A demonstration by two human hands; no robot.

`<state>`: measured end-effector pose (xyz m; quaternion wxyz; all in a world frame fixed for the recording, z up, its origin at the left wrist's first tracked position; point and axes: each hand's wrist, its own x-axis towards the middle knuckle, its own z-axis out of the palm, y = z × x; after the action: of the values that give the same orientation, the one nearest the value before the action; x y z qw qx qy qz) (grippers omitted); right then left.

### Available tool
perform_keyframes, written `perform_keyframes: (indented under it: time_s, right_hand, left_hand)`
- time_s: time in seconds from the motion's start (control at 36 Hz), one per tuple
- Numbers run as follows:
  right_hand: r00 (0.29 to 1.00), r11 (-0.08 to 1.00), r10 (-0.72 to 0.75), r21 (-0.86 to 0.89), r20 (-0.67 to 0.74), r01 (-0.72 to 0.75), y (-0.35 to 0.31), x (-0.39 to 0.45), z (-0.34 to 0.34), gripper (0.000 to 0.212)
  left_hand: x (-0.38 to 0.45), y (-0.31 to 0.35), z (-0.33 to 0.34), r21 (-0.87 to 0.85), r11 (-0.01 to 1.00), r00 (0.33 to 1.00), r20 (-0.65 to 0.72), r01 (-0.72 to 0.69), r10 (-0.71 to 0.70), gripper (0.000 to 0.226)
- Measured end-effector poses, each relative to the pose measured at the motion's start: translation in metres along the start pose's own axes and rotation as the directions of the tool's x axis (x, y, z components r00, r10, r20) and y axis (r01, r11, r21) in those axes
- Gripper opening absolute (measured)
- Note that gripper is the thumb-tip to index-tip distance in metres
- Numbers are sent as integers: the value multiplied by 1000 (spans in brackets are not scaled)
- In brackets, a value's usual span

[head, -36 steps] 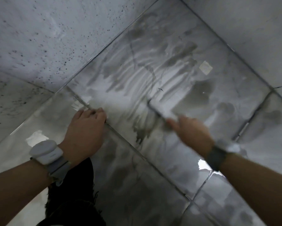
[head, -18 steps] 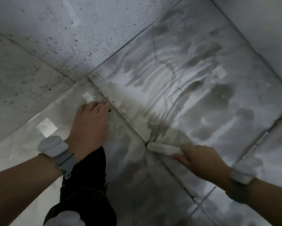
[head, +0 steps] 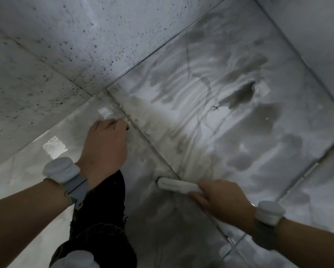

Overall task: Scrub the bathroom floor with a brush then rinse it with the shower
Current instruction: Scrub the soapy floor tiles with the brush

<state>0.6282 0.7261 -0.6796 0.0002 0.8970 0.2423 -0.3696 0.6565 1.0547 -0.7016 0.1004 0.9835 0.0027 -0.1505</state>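
Observation:
My right hand [head: 223, 200] grips the handle of a white scrubbing brush [head: 176, 185], which lies flat on the wet grey floor tile [head: 229, 132] beside a grout line. Pale soapy streaks and darker wet patches cover that tile. My left hand [head: 104, 146] rests on the floor near the corner where the grout line meets the wall, knuckles up, fingertips on the tile. Both wrists carry white bands.
A tiled wall [head: 75, 45] speckled with dark spots rises at the left and top. Another wall [head: 316, 35] closes the right side. My knee in black torn trousers [head: 100, 219] sits between my arms. Grout lines [head: 307, 171] cross the floor at the right.
My right hand has pulled the brush back towards me along the tile, down to the grout line. The view has shifted left. My left hand stays on the floor.

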Motion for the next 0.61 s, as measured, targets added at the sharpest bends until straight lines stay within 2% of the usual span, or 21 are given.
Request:
perform_keyframes:
  time_s: [0.08,0.14,0.17,0.22,0.25,0.28,0.31,0.36,0.42,0.47,0.53,0.56,0.61]
  right_hand:
    - [993,988,96,125,-67,-87,36,45,-31,49]
    - [950,915,272,348,-152,-206,73,75,-62,55]
    - [903,831,398,480,-162,-280,91,85,-78,61]
    - [756,607,644,680,-119,-411,121,96,-96,69]
    - [691,523,717,726,-91,-446,128,99,-95,74]
    - [655,493,751,730,-82,-473,125,99,-91,77]
    - [659,517,746,707,-95,-483,114,96,-84,76]
    - [747,670,642,600,-172,-437,76,82,-60,68]
    - [884,847,418,441,-210,-295,33,59,-35,61]
    - [967,963,165,245,-195,-115,0,41,-21,54]
    - [990,994,16,109,-141,-1,-7,40,-19,54]
    - [992,997,-2,74,-128,11,-2,48,-22,60]
    - [978,990,55,136,-202,-28,24,72,-33,69]
  left_hand:
    - [-2,-4,2,-5,1000,1000,-13,-4,4,41]
    - [-3,-5,4,-12,1000,1000,-30,-6,6,39]
    - [-3,-6,4,-17,1000,999,-32,-6,6,39]
    - [-2,-5,3,-35,999,999,-29,-16,14,40]
    - [-3,-5,4,-41,999,1000,-20,-14,13,40]
    - [-2,-4,3,-43,999,1000,-18,-9,8,40]
    - [-1,-3,3,-43,999,1000,-17,1,-2,39]
    - [0,-1,2,-29,999,1000,-20,14,-15,39]
    - [-1,0,1,-21,1000,1000,-16,13,-13,38]
    - [-2,-1,2,-15,1000,1000,-8,12,-12,38]
    - [-2,-4,4,-14,1000,1000,-19,5,-5,39]
    - [-3,-6,5,-12,1000,1000,-28,-1,1,40]
    - [-3,-7,5,-21,1000,999,-37,-11,10,40]
